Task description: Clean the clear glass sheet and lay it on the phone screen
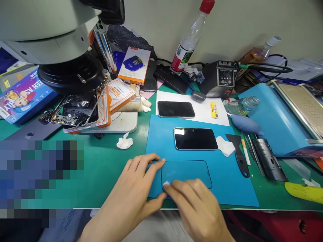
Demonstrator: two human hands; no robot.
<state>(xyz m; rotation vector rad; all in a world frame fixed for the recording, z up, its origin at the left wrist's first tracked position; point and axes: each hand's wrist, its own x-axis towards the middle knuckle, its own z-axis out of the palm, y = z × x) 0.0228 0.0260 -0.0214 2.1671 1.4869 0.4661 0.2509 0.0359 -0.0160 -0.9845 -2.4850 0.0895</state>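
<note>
A clear glass panel with a thin black border (188, 169) lies flat on the blue mat (161, 136). My left hand (141, 186) steadies its left end, fingertips at the upper left corner and thumb at the lower left, spread apart. Pinched in the fingertips of my right hand (198, 205) is a small white wipe (166, 184), pressed on the panel near its lower left corner. Most of the wipe is hidden by the fingers. Just beyond the panel lies a dark-screened phone (195, 138), with a white tissue (225, 146) by its right end.
A second phone (176, 109) rests on white paper (202, 117) behind the mat. To the right are a black scraper (238, 154) and a blue air blower (246, 124). Crumpled tissue (124, 142) lies left of the mat. A microscope (70, 72) overhangs the upper left.
</note>
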